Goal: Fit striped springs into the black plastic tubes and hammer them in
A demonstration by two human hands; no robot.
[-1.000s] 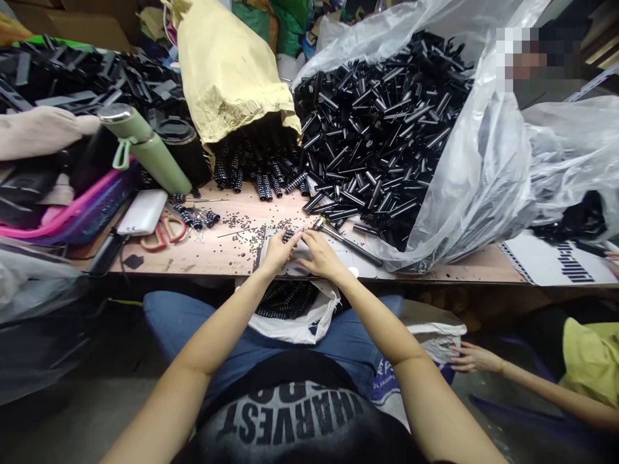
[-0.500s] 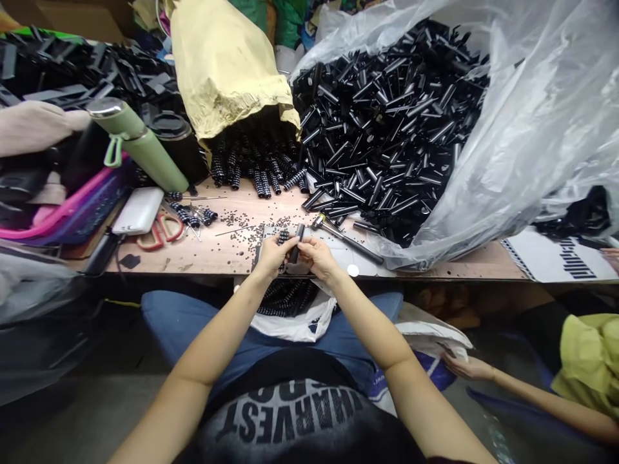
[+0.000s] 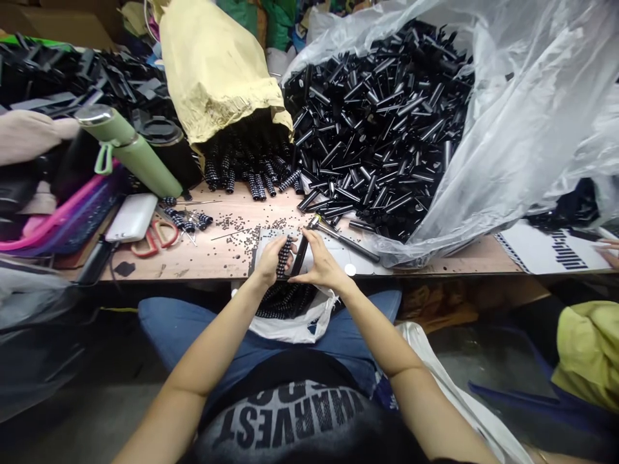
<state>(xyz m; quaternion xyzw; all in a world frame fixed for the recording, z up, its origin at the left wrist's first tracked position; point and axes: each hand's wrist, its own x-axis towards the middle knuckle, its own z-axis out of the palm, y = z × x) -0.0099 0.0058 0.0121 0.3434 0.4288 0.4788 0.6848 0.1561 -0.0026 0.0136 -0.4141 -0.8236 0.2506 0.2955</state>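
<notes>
My left hand is closed around a black ribbed rod with pale marks in rows. Just right of it, a smooth black tube is held slantwise in my right hand, the thumb at its near end and the fingertips at its far end. Rod and tube lie side by side, apart from each other. Below the hands, on my lap, a white bag holds more ribbed rods. A hammer rests on the table right of my right hand.
Behind stand a yellow sack of ribbed rods and a clear plastic bag of black tubes. Tiny black bits are scattered across the table. Leftward are scissors, a white box-like device and a green bottle.
My fingertips have come apart from their shared hold on the tube; my right hand now spans it and the rod shows more in my left. A co-worker's hand has left the sack at right.
</notes>
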